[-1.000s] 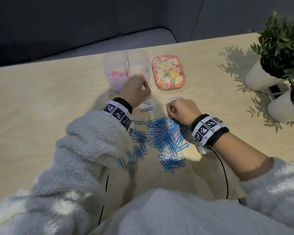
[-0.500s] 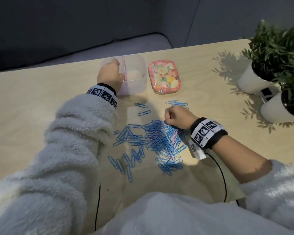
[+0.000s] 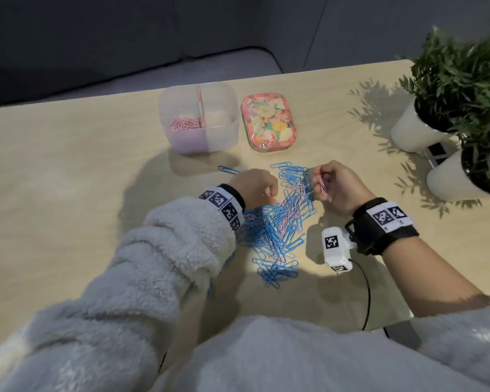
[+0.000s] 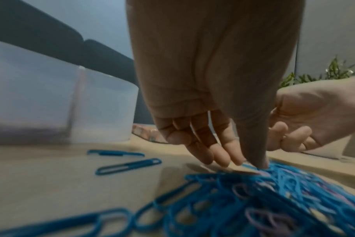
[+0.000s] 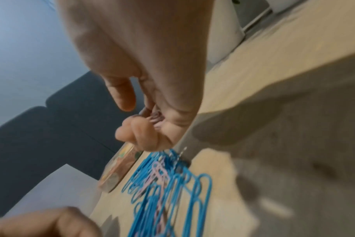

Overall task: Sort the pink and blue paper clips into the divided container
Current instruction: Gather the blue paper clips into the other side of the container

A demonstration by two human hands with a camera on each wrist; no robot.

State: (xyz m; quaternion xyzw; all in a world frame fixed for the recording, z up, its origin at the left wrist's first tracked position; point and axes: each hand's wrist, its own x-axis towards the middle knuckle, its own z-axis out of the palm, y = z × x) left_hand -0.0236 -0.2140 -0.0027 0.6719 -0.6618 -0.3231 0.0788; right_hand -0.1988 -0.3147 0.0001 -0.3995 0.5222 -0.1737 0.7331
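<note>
A translucent divided container (image 3: 224, 131) stands at the back of the table, with pink paper clips (image 3: 183, 125) in its left compartment. A pile of blue paper clips (image 3: 277, 224) mixed with a few pink ones lies in front of me. My left hand (image 3: 266, 192) reaches down onto the pile's upper left edge. In the left wrist view its fingertips (image 4: 223, 160) and thumb touch the clips, and I see nothing held. Just above the pile's far right corner, my right hand (image 3: 318, 182) pinches a small bunch of pink clips (image 5: 156, 119) in curled fingers.
A floral tin (image 3: 269, 123) lies right of the container. Two white pots (image 3: 413, 131) with green plants stand at the table's right edge. A lone blue clip (image 3: 227, 169) lies left of my left hand. A white wrist camera (image 3: 335, 250) and its cable hang by the pile.
My left hand has come back from the container's left compartment to the pile. My right hand has risen from the pile, now showing pink clips in its fingers.
</note>
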